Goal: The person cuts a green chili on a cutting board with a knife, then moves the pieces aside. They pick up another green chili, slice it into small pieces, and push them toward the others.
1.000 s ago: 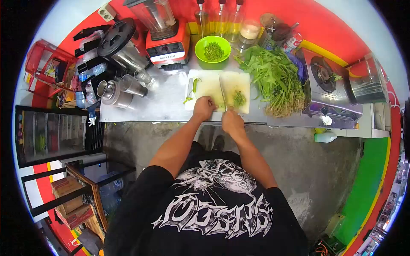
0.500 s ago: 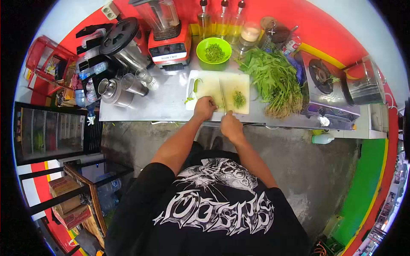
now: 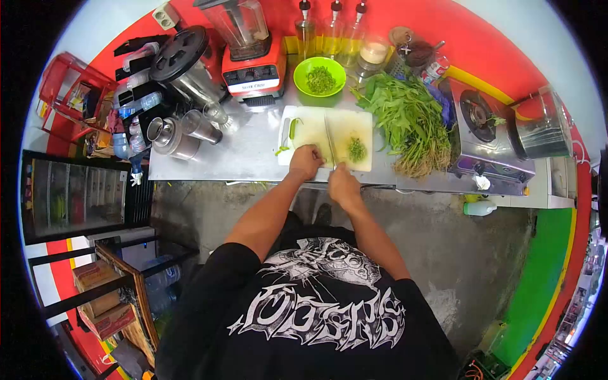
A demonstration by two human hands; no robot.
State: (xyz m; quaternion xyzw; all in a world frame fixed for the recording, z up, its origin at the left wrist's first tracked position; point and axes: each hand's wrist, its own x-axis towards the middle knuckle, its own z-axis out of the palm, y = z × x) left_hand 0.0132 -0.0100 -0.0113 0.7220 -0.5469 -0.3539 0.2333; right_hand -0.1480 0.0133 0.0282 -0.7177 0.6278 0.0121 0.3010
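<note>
The right hand is closed around the handle of a knife, whose blade points away from the person across a white cutting board. Just left of the knife, the left hand rests at the board's near edge with its fingers bunched and curled under; whatever they may be pinching is too small to tell.

Beyond the right hand, on the board to the right of the blade, lies a small heap of chopped greens. Beyond the left hand and a little to its left, a green chili lies on the board, near its left side.

Straight beyond both hands, past the board's far edge, stands a bright green bowl holding a mound of chopped green pieces. Farther on, against the red wall, three glass bottles with dark tops hold yellowish liquid, and to their right is a jar with pale contents.

To the right of the right hand, a large bunch of leafy greens lies on the metal table, roots toward the person. Well left of the left hand are a clear glass and a metal shaker; beyond them stands a red blender with a clear jug.
</note>
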